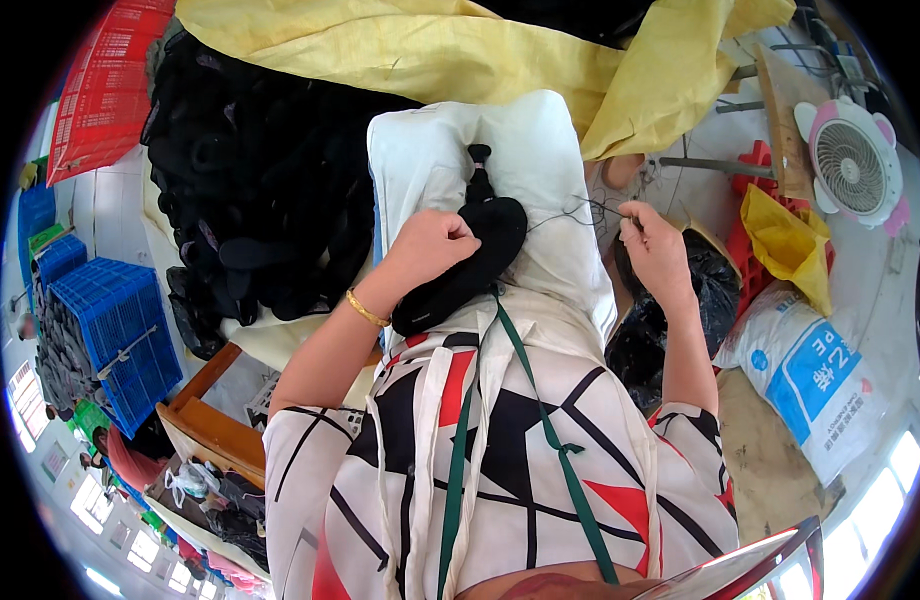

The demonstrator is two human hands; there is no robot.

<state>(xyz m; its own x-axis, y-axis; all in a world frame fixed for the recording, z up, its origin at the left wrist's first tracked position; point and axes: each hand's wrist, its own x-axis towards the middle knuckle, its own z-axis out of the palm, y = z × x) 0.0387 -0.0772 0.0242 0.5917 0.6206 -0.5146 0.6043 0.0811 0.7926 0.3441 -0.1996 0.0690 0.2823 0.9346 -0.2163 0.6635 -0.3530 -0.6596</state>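
Note:
A black shoe upper (470, 262) lies on a white cloth (540, 170) spread over my lap. My left hand (428, 246) is closed on the left side of that black piece and holds it down. My right hand (652, 246) is raised to the right, fingers pinched on a thin dark thread (580, 212) that runs back to the black piece. A gold bangle (366, 309) sits on my left wrist.
A big heap of black shoe pieces (250, 190) lies to the left, with a yellow sack (460, 50) behind it. Blue crates (110, 320) and a red crate (105, 90) stand at far left. A black bag (680, 310), a white sack (810, 375) and a small fan (852, 165) are on the right.

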